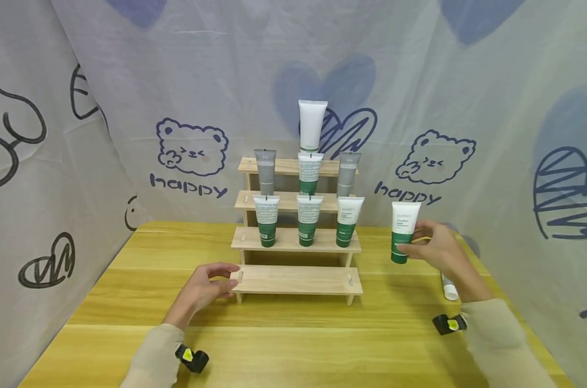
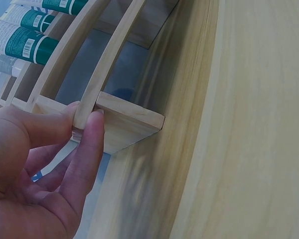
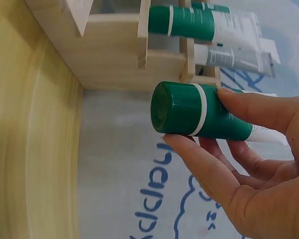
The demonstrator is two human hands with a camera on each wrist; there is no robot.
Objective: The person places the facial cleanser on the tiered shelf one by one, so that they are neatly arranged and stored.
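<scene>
A stepped wooden display rack (image 1: pixel 295 281) stands on the table, its lowest step bare. My left hand (image 1: pixel 207 288) pinches the left end of that step between thumb and fingers, as the left wrist view shows up close (image 2: pixel 50 164). To the right of the rack, my right hand (image 1: pixel 436 248) holds a green-and-white squeeze tube (image 1: pixel 404 231) upright, cap down, above the table. In the right wrist view the thumb and fingers grip the tube (image 3: pixel 189 109) around its green part near the cap.
Three green-and-white tubes (image 1: pixel 307 221) stand on the second step. Above them are two grey tubes (image 1: pixel 266 172) with a green-and-white one between, and a tall white tube (image 1: pixel 312 126) on top. Another tube (image 1: pixel 450 290) lies behind my right wrist. A printed cloth (image 1: pixel 191 70) hangs behind.
</scene>
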